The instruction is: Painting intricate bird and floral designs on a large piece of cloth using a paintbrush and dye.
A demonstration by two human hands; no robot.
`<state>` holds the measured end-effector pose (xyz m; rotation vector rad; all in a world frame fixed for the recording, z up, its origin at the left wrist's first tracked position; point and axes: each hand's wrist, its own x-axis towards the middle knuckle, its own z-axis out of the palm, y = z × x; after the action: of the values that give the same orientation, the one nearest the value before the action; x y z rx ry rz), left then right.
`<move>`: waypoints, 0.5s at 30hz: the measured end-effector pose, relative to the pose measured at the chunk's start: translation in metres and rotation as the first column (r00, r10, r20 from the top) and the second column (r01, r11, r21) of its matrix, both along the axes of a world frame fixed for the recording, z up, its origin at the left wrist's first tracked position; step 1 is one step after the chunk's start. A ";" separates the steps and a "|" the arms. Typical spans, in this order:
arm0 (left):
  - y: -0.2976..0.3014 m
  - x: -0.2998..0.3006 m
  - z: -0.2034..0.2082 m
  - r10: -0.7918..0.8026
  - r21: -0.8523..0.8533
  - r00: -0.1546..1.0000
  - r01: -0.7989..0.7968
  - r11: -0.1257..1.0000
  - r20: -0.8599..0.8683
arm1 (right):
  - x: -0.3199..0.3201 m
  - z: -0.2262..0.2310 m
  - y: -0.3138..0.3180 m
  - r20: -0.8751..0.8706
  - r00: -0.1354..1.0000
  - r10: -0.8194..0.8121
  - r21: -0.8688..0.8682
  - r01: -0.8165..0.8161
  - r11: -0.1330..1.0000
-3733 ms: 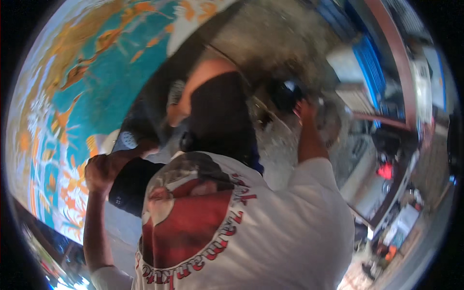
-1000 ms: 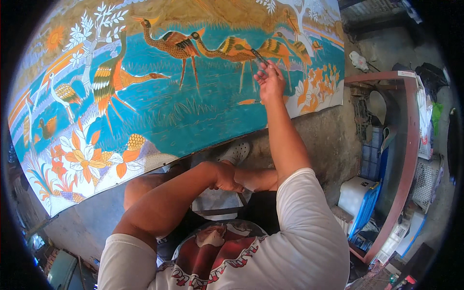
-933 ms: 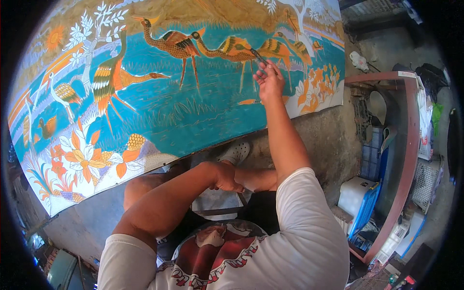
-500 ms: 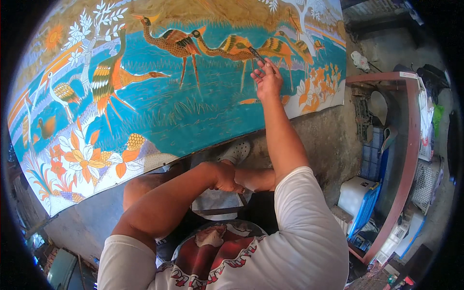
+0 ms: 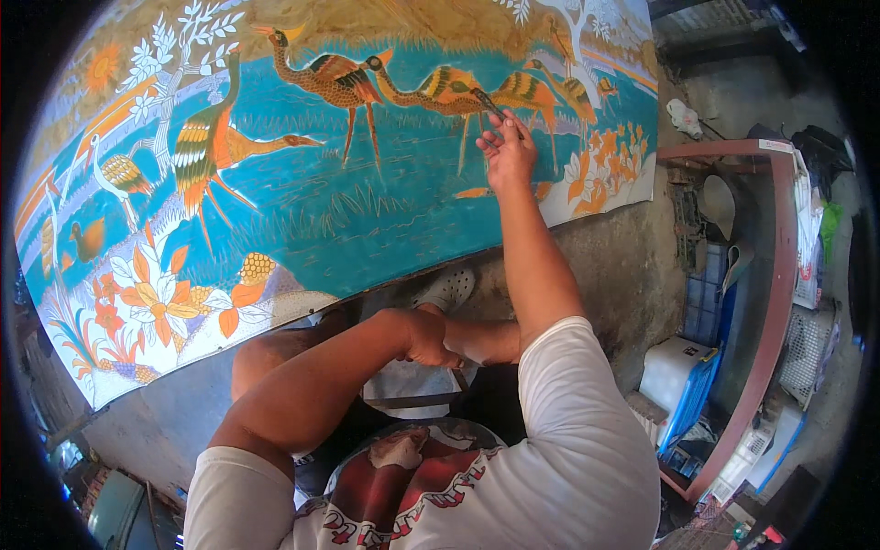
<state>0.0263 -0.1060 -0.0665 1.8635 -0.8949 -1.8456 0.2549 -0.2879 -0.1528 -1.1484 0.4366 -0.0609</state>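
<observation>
A large painted canvas spreads in front of me, with orange and brown birds on teal water. My right hand reaches far over it, fingers closed on a thin dark paintbrush. The brush tip lies over the orange-and-brown bird at the upper middle; whether it touches the surface I cannot tell. Below the canvas, my left hand rests over my bent right leg. Its fingers are curled and partly hidden, and whether anything is in them cannot be made out.
White and orange flowers fill the canvas's lower left. To the right stands a reddish-brown frame beside a white and blue container and a white perforated basket. A grey perforated clog is on my foot at the canvas edge.
The paintbrush has shifted very slightly at its tip over the same bird. My right arm has hardly moved, and my left hand stays over the leg.
</observation>
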 end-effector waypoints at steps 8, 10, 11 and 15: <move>0.002 -0.004 -0.005 0.028 -0.023 1.000 -0.028 0.999 0.007 | 0.001 0.000 0.004 -0.019 1.000 -0.013 -0.013 0.013 1.000; 0.003 -0.005 -0.004 0.052 -0.024 0.999 -0.052 0.998 -0.005 | 0.001 -0.002 0.004 -0.024 1.000 -0.012 -0.012 0.012 1.000; 0.003 -0.004 -0.004 0.049 -0.016 0.999 -0.049 0.999 -0.002 | 0.001 -0.002 0.005 -0.025 1.000 -0.012 -0.016 0.011 1.000; 0.003 -0.004 -0.003 0.045 0.009 0.999 -0.045 0.999 -0.013 | 0.000 -0.003 0.006 -0.054 0.998 -0.020 -0.023 0.019 1.000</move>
<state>0.0221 -0.1031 -0.0698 1.8590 -0.8351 -1.8357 0.2554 -0.2823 -0.1556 -1.1704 0.4961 -0.0521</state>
